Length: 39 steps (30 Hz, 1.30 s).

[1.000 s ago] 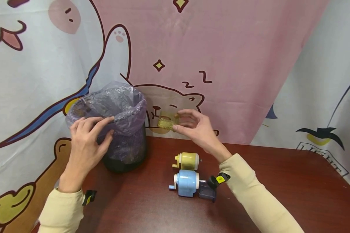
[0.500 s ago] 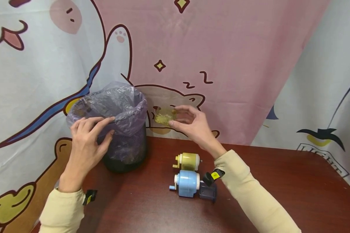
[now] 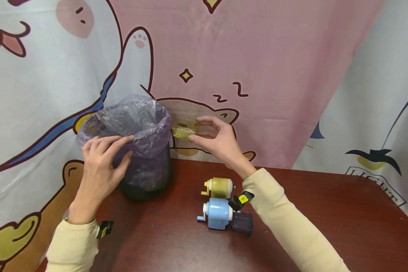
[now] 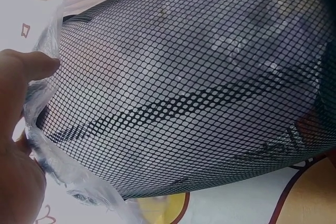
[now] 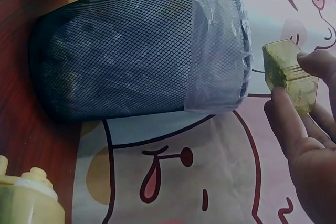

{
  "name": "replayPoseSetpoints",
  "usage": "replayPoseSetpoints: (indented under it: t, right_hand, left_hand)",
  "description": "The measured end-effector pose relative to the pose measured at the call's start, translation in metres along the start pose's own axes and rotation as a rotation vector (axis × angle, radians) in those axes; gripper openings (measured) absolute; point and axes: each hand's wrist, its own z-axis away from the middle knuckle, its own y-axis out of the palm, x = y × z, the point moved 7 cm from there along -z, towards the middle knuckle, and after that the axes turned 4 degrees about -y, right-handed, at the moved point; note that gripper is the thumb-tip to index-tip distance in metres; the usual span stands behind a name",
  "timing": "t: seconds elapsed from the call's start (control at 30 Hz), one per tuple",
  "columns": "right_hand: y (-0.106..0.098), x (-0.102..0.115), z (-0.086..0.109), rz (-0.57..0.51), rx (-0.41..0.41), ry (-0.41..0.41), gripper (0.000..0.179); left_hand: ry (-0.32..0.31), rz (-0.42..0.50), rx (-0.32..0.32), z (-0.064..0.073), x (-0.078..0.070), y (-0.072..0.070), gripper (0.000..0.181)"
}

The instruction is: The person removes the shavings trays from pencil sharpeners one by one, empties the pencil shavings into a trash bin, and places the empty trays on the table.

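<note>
My left hand (image 3: 100, 162) grips the near rim of a black mesh wastebasket (image 3: 156, 166), fingers over the edge and thumb outside. A thin purple plastic bag (image 3: 154, 143) lines it and folds over the rim. Just right of the rim, my right hand (image 3: 217, 141) holds up a clear yellow sharpener drawer (image 3: 183, 132), pinched between thumb and fingers. Greenish-yellow shavings show inside the drawer (image 5: 286, 64) in the right wrist view. In the left wrist view the mesh wall (image 4: 178, 87) fills the picture beside my thumb.
A yellow crank pencil sharpener (image 3: 221, 188) lies on the dark red table (image 3: 149, 241). Closer to me is a blue one (image 3: 218, 214), with a dark drawer (image 3: 242, 223) at its right end. A printed cartoon cloth (image 3: 275, 75) hangs behind the table.
My right hand has carried the yellow drawer left and a little upward, up to the wastebasket's rim. The left hand keeps its place on the rim.
</note>
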Motion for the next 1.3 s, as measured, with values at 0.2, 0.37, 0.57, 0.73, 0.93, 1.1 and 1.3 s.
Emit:
replayPoseSetpoints:
  t: [0.2,0.37,0.57,0.73,0.93,1.1,1.3]
  right_hand:
    - [0.005,0.003,-0.004,0.014,-0.018,-0.021,0.054]
    - [0.012,0.007,-0.009,0.010,-0.026,-0.023,0.055]
    - [0.019,0.011,-0.017,0.023,-0.036,-0.044,0.055]
    - [0.027,0.013,-0.022,0.036,-0.037,-0.074,0.055]
    - [0.032,0.016,-0.028,0.068,-0.050,-0.067,0.053]
    - [0.040,0.017,-0.036,0.093,-0.044,-0.064,0.053]
    - [0.049,0.011,-0.044,0.127,-0.046,-0.051,0.054]
  left_hand:
    - [-0.005,-0.031,0.045,0.000,0.000,0.002,0.038]
    - [-0.006,0.007,0.004,-0.001,-0.001,0.002,0.040]
    - [-0.004,0.026,-0.018,-0.003,-0.003,0.002,0.043]
    - [-0.007,0.009,-0.001,-0.003,-0.002,0.002,0.041]
    - [-0.001,0.026,-0.019,-0.004,-0.003,0.001,0.042]
    - [0.002,0.029,-0.033,-0.004,-0.002,-0.002,0.043]
    - [-0.005,0.036,-0.027,-0.001,-0.001,-0.002,0.042]
